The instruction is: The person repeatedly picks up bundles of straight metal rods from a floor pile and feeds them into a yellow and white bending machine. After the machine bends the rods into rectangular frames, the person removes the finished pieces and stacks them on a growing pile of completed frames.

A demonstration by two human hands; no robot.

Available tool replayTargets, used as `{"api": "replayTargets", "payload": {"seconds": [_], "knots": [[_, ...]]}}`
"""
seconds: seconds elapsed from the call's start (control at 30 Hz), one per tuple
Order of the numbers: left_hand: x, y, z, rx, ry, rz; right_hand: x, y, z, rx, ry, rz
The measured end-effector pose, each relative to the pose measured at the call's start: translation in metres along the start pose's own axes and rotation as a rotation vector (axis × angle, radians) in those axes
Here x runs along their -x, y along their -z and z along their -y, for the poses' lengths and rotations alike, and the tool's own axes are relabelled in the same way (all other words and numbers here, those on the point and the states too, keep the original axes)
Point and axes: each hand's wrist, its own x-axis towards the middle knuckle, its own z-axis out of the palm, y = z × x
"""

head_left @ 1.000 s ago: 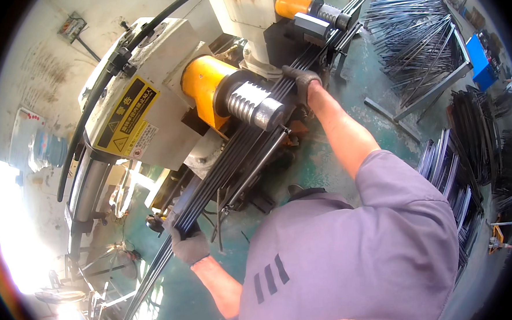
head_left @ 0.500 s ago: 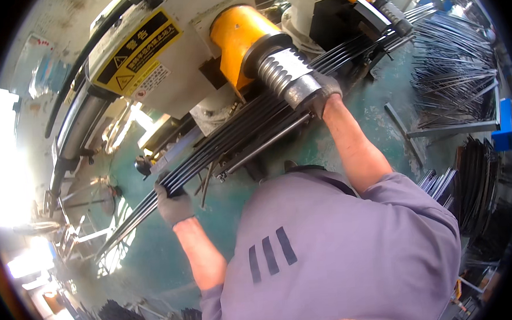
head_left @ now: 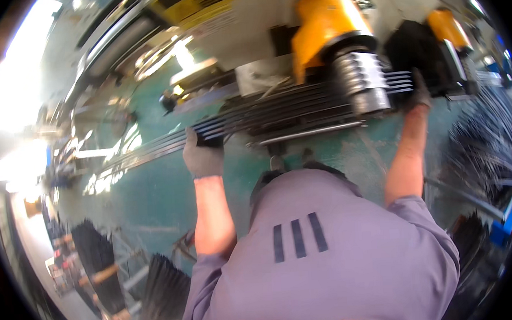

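Note:
Several long thin metal rods (head_left: 291,105) run side by side across the front of a machine. My left hand (head_left: 204,158), in a grey glove, is closed around their left part, and the rod ends reach past it toward the left. Farther right, my gloved right hand (head_left: 419,95) grips the same rods beyond the yellow cylinder (head_left: 332,20). A ribbed metal sleeve (head_left: 360,73) under that cylinder hides part of the rods. Motion blurs the right fingers somewhat.
Below the rods lies a round metal bar (head_left: 312,132). A second yellow cylinder (head_left: 449,29) stands at the far right. Bundled rods (head_left: 475,148) fill a rack at right. Dark bundles (head_left: 96,258) stand in a frame at lower left, over a green floor (head_left: 154,209).
The view has turned, so the rods now lie nearly level. My right hand has moved right along the rods, away from the ribbed sleeve. My left hand still holds them.

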Motion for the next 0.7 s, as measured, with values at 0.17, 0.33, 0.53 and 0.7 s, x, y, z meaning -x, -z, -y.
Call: {"api": "replayTargets", "payload": {"seconds": [0.17, 0.33, 0.53, 0.7], "knots": [[-0.017, 0.039, -0.087, 0.132, -0.155, -0.222, -0.003, 0.007, 0.030, 0.157, 0.004, 0.066], [-0.035, 0.102, -0.194, 0.101, -0.342, -0.338, -0.001, 0.033, 0.025, 0.192, 0.172, -0.078], [-0.073, 0.203, -0.345, 0.044, -0.481, -0.370, 0.054, 0.114, -0.083, 0.318, 0.069, -0.425], [-0.092, 0.263, -0.427, -0.144, -0.459, -0.428, 0.130, 0.171, -0.162, 0.374, -0.131, -0.567]]}}
